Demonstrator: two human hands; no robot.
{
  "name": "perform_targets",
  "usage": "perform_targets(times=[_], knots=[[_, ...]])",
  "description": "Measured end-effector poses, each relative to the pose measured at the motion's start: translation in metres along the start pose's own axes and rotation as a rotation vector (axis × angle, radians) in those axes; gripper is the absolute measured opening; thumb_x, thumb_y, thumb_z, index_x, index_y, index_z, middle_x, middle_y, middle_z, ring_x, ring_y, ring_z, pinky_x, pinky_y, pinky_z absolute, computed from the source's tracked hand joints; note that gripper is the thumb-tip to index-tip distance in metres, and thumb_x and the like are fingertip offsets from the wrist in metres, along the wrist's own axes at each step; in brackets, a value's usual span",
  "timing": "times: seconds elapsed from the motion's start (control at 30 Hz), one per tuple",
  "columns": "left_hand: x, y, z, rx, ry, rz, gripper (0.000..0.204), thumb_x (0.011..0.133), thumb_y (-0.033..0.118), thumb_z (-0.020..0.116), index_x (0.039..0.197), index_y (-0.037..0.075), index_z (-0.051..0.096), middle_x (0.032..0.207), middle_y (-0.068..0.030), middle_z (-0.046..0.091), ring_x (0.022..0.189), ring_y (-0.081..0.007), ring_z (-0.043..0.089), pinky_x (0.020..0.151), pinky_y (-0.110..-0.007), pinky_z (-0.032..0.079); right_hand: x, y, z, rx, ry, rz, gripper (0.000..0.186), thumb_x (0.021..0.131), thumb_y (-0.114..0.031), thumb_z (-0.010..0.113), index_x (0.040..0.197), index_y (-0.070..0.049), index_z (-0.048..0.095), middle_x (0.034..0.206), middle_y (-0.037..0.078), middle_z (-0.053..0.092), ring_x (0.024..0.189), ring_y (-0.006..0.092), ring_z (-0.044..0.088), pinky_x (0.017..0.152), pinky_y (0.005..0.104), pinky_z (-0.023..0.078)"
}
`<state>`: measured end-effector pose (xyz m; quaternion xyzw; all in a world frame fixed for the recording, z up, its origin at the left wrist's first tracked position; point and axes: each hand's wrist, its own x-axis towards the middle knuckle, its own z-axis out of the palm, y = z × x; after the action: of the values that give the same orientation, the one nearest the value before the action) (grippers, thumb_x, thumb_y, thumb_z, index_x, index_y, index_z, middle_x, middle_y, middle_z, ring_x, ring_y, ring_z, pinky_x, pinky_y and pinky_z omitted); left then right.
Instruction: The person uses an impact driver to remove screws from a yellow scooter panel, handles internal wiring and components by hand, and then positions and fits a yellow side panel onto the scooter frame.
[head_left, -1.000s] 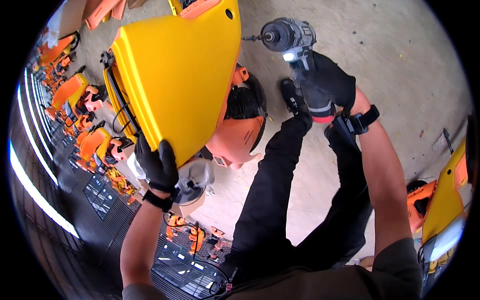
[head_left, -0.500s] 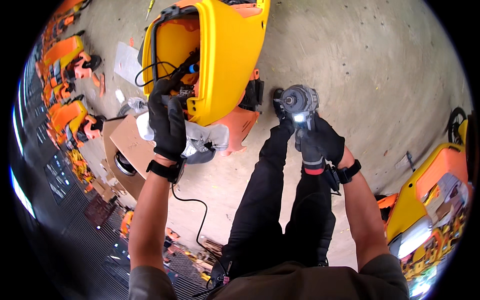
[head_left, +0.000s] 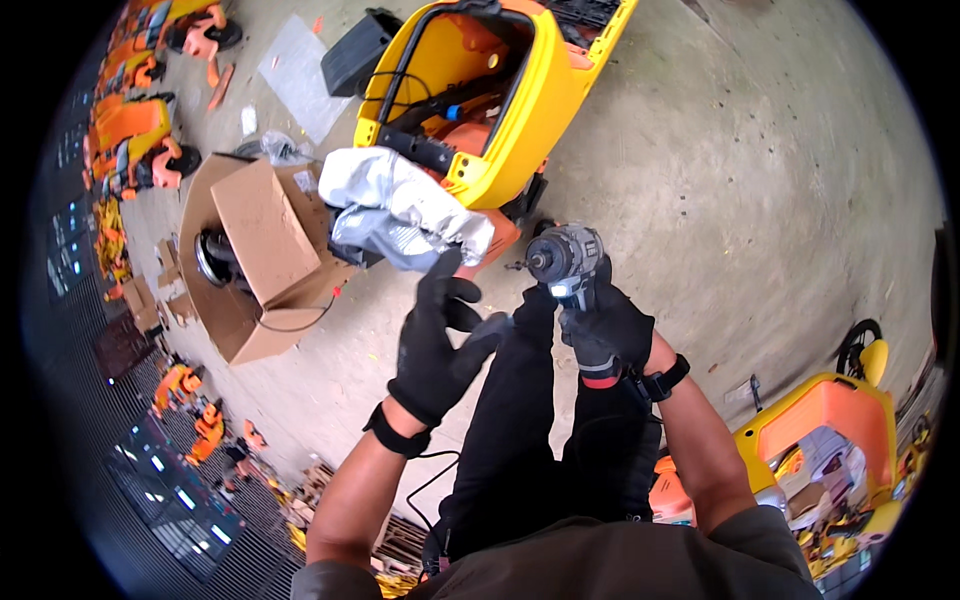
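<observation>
In my gloved right hand [head_left: 612, 325] is a grey cordless drill [head_left: 565, 255], its lamp lit and its chuck toward the left. My fingers wrap round its handle. My left hand [head_left: 437, 345], also in a black glove, hangs in the air with fingers apart and nothing in them. Beyond it stands the yellow scooter body [head_left: 545, 100], an open compartment facing me with black cables and a blue-capped part inside. A silver-white padded cover [head_left: 400, 200] lies bunched at its near edge, just past my left fingertips.
At the left an open cardboard box [head_left: 265, 230] holds a round metal part. A black bin-like piece [head_left: 362, 52] and a clear plastic sheet [head_left: 305, 85] lie beside the scooter. Another yellow and orange scooter [head_left: 815, 420] stands at the lower right; several more line the far left.
My left hand has come out of the scooter's compartment and back toward me, its fingers spreading. The drill has shifted slightly left. My view has turned, so the scooter sits further right.
</observation>
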<state>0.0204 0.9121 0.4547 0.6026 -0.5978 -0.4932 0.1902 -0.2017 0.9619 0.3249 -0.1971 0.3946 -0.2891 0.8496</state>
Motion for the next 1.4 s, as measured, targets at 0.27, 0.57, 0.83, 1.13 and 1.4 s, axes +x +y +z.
perform_targets(times=[0.27, 0.57, 0.83, 1.13, 1.4], knots=[[-0.039, -0.012, -0.022, 0.176, 0.056, -0.014, 0.027, 0.088, 0.008, 0.071, 0.113, 0.002, 0.065, 0.089, -0.0111, 0.069, 0.076, -0.0165, 0.067, 0.067, -0.029, 0.052, -0.009, 0.025, 0.065, -0.203, -0.029, 0.047, 0.032, 0.088, -0.021, 0.075, 0.112, -0.006, 0.059, 0.087, -0.001, 0.064, 0.071, 0.0089, 0.059, 0.066, 0.0269, 0.051], [-0.083, -0.098, -0.123, 0.001, 0.306, -0.127, 0.013, 0.091, 0.004, 0.061, 0.102, 0.000, 0.065, 0.083, -0.0082, 0.067, 0.073, -0.0146, 0.063, 0.067, -0.031, 0.050, 0.030, 0.073, 0.153, -0.150, -0.016, 0.330, 0.026, 0.093, -0.018, 0.069, 0.111, -0.008, 0.054, 0.086, -0.001, 0.059, 0.072, 0.0088, 0.059, 0.064, 0.0275, 0.053], [-0.125, -0.316, -0.305, -0.045, 0.144, -0.312, 0.014, 0.097, 0.016, 0.059, 0.098, 0.004, 0.065, 0.074, -0.0008, 0.062, 0.062, -0.0083, 0.058, 0.057, -0.026, 0.047, 0.119, 0.133, 0.281, 0.165, 0.078, 0.373, 0.018, 0.094, -0.012, 0.066, 0.106, -0.007, 0.054, 0.087, 0.001, 0.059, 0.074, 0.0130, 0.061, 0.068, 0.0296, 0.054], [-0.156, -0.437, -0.434, -0.469, 0.154, -0.621, 0.011, 0.092, 0.012, 0.063, 0.097, 0.002, 0.063, 0.076, -0.0054, 0.063, 0.058, -0.0131, 0.061, 0.054, -0.028, 0.052, 0.180, 0.083, 0.435, 0.198, 0.240, 0.329, 0.035, 0.096, -0.026, 0.063, 0.119, -0.003, 0.051, 0.089, 0.006, 0.059, 0.079, 0.0194, 0.062, 0.076, 0.0354, 0.054], [-0.073, -0.404, -0.439, -0.024, -0.070, -0.337, 0.038, 0.093, 0.035, 0.063, 0.070, 0.005, 0.062, 0.056, -0.0060, 0.057, 0.049, -0.0144, 0.054, 0.050, -0.034, 0.042, 0.155, 0.045, 0.449, 0.429, 0.442, 0.118, 0.034, 0.094, -0.018, 0.065, 0.120, -0.004, 0.049, 0.087, 0.008, 0.059, 0.080, 0.0226, 0.063, 0.074, 0.0393, 0.056]])
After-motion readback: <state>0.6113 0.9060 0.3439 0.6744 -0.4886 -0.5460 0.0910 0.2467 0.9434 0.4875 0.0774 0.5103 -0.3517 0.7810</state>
